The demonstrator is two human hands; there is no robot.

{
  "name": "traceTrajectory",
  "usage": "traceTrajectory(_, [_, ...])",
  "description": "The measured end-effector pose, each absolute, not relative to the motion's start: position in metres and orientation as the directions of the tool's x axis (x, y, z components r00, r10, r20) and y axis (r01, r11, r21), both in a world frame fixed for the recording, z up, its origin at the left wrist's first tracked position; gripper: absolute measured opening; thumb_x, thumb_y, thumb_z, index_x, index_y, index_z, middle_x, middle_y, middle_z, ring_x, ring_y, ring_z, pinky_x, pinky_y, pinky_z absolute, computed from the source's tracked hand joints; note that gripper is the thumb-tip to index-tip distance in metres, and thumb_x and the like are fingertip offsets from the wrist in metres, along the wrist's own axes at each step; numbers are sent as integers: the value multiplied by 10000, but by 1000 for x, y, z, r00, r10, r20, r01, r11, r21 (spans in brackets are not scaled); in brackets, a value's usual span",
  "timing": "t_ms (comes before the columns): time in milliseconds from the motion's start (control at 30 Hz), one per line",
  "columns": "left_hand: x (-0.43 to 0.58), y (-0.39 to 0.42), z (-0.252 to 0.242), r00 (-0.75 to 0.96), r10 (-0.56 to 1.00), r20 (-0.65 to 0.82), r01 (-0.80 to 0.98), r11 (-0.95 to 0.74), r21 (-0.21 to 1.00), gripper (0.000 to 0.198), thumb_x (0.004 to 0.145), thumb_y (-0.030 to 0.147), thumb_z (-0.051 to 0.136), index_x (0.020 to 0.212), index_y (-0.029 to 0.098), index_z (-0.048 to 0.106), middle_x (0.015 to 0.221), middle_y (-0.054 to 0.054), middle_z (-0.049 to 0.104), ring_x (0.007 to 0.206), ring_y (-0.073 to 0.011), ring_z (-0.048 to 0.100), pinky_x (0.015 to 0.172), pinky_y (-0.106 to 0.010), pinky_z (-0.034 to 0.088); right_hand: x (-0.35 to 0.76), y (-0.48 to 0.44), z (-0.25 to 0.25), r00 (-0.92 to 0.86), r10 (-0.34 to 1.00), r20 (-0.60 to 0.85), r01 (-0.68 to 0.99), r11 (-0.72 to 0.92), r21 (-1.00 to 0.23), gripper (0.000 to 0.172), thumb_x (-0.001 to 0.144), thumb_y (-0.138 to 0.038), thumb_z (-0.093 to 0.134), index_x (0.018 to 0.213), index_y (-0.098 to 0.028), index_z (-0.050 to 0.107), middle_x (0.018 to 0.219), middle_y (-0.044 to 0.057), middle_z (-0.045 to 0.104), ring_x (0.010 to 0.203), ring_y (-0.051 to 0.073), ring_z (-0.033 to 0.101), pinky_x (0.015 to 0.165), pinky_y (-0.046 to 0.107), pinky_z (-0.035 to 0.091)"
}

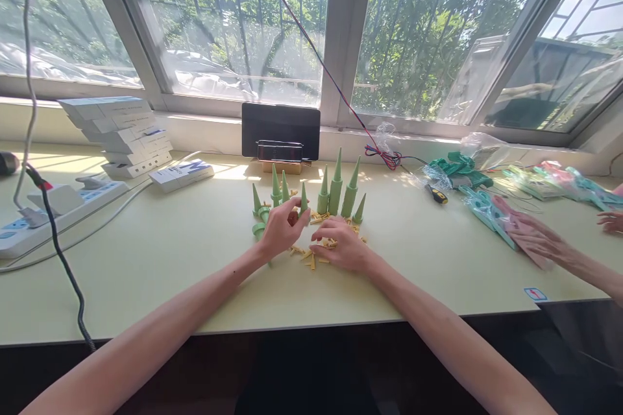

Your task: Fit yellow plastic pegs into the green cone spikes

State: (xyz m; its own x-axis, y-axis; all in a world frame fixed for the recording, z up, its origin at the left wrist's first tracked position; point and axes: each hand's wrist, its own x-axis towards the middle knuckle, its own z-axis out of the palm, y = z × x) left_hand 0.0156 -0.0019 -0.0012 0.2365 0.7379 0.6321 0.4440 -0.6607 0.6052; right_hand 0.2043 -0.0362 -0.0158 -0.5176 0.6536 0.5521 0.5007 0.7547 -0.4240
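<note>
Several green cone-shaped spikes (335,188) stand upright on the pale green table (170,253) in front of me. Small yellow pieces (311,259) lie scattered at their base. My left hand (280,230) hovers over the left spikes with fingers curled in a pinch; what it pinches is too small to make out. My right hand (341,245) rests palm down on the yellow pieces, fingers bent and pressed together over them. A green spike lying flat (259,230) sits just left of my left hand.
A phone on a wooden stand (281,133) leans against the window sill behind the spikes. A stack of white boxes (121,133) and a power strip (58,204) with cables are at left. Another person's hands (540,243) work on teal and pink packets at right, near a screwdriver (437,194).
</note>
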Motion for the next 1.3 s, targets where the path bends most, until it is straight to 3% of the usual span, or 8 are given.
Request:
traceTrajectory(167, [15,0,-2,240,722,649,421,-680,601,246,930,398,532,958,172,625,680,-9,613,499,-108,561,449,-207,397,200,-36,-20,-588,616,524,456,787,-414,70,883,-220,684,936,-227,731,943,58,679,920,212,587,899,389,450])
traceTrajectory(367, [14,-1,-3,258,735,627,431,-669,606,249,942,400,518,958,175,626,698,-16,634,565,-134,628,494,-217,447,201,-35,-23,-601,630,491,467,776,-424,44,881,-216,690,919,-209,713,940,58,639,941,210,560,923,385,443])
traceTrajectory(533, [14,-1,-3,266,747,609,422,-658,623,248,953,387,499,1012,170,605,732,-20,648,560,-119,618,489,-203,438,200,-38,-21,-593,671,445,493,739,-459,16,883,-188,680,880,-201,688,942,54,604,956,208,537,918,377,442])
traceTrajectory(733, [13,-2,-3,304,776,552,368,-630,684,269,970,376,462,1127,180,558,806,-22,666,446,-59,467,437,-192,403,199,-36,-22,-582,697,419,503,713,-488,44,871,-188,696,851,-189,657,947,56,585,965,210,532,910,373,446])
traceTrajectory(1000, [13,-2,-3,333,776,537,330,-629,704,282,979,357,439,1179,182,531,896,-57,690,466,-59,474,455,-197,419,199,-36,-20,-552,717,425,519,695,-498,81,920,-157,611,845,-186,613,947,61,590,961,208,542,889,367,445])
traceTrajectory(1300, [13,-2,-1,321,793,517,343,-607,717,283,981,356,435,1174,174,534,929,-65,696,475,-62,473,466,-205,425,202,-35,-16,-302,804,513,454,594,-664,158,982,-268,491,868,-204,579,833,24,661,769,162,582,720,279,442])
